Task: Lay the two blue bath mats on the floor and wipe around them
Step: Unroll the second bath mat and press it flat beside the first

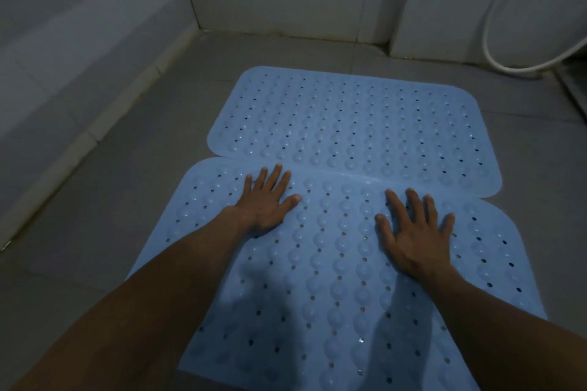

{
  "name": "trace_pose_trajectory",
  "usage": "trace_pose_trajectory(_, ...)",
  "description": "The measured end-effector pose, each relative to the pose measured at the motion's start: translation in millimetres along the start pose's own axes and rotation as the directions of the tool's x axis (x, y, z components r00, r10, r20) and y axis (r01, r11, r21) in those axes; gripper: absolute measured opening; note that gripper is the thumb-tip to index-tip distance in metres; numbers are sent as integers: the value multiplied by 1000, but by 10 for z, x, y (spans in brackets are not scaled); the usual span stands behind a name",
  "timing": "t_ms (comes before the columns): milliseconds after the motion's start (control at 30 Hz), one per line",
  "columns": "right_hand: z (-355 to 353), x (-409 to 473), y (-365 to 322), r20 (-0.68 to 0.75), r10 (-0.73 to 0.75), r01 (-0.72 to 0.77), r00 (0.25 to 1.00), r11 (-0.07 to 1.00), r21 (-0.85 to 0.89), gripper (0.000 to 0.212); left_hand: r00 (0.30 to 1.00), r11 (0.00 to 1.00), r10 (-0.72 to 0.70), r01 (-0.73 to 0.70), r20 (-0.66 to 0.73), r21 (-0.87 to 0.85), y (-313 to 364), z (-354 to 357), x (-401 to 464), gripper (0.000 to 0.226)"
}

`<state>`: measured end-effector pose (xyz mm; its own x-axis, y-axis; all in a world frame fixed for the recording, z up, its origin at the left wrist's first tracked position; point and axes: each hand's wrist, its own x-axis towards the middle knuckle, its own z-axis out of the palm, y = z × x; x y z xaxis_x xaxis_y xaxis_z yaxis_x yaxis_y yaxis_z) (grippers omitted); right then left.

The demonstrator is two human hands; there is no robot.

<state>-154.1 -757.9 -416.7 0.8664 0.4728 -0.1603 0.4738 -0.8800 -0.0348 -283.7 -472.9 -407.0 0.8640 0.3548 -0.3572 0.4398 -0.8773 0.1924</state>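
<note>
Both bubbled blue rubber bath mats, far (pixel 352 124) and near (pixel 343 263), lie overlapping on the grey tiled floor (pixel 127 187), left hand (pixel 266 200) and right hand (pixel 414 228) pressing flat-palmed, gripping nothing; wiping likely comes next.

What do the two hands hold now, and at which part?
Nothing is held. The left hand and the right hand lie flat, fingers spread, on top of the near mat, close to its far edge.

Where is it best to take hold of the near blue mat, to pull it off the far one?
Pinch the near mat at its left far corner, coming from the left. That rounded corner lies free on the floor; the middle of its far edge overlaps the far mat.
</note>
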Motion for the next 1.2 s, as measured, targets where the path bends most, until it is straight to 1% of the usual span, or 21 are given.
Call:
trace_pose_trajectory(67,-48,3,-79,-12,10,-10,1000,1000,-5,66,995,998,57,-58,-88,-3,-145,-5,-102,70)
trace_pose_trajectory(100,-58,3,-145,-32,21,-21,999,1000,1,66,988,998,65,-64,-142,13,-241,-2,-171,68)
trace_pose_trajectory(133,-69,-7,-239,-48,27,-27,998,1000,5,66,980,998,54,-51,-189,21,-349,4,-248,67)
trace_pose_trajectory(200,-77,-64,-489,-69,3,-1,998,1000,28,67,971,1000,12,-9,-238,15,-570,23,-410,66)
trace_pose_trajectory(267,-97,-135,-794,-86,-69,75,994,994,77,70,970,1000,-13,16,-244,14,-770,49,-540,66)
trace_pose_trajectory(367,-116,-199,-1281,-78,-192,199,978,976,92,69,976,1000,-17,16,-217,-5,-987,101,-644,67)
trace_pose_trajectory(433,-101,-213,-1568,-60,-240,246,969,963,108,65,978,1000,-15,9,-207,-28,-1027,136,-647,67)
trace_pose_trajectory(500,-70,-218,-1804,-32,-259,261,965,955,141,62,973,999,-18,9,-231,-40,-1024,161,-604,66)
trace_pose_trajectory(600,22,-221,-2028,5,-223,218,975,958,188,62,958,999,-20,10,-285,-40,-1012,222,-542,70)
trace_pose_trajectory(667,112,-229,-2113,-6,-171,169,985,964,206,63,942,1000,-12,6,-336,-20,-1028,288,-522,72)
trace_pose_trajectory(800,204,-253,-2183,-72,-99,113,992,970,214,65,915,1000,16,-8,-402,21,-1037,349,-484,62)
trace_pose_trajectory(900,190,-249,-2199,-78,-80,95,994,973,212,67,902,998,67,-53,-427,44,-1027,330,-471,59)
trace_pose_trajectory(1067,228,-316,-2262,-72,38,-21,997,973,230,65,904,991,132,-133,-406,25,-1022,284,-483,55)
trace_pose_trajectory(1200,260,-318,-2257,-76,39,-20,996,970,243,63,916,988,155,-140,-371,67,-1007,270,-478,54)
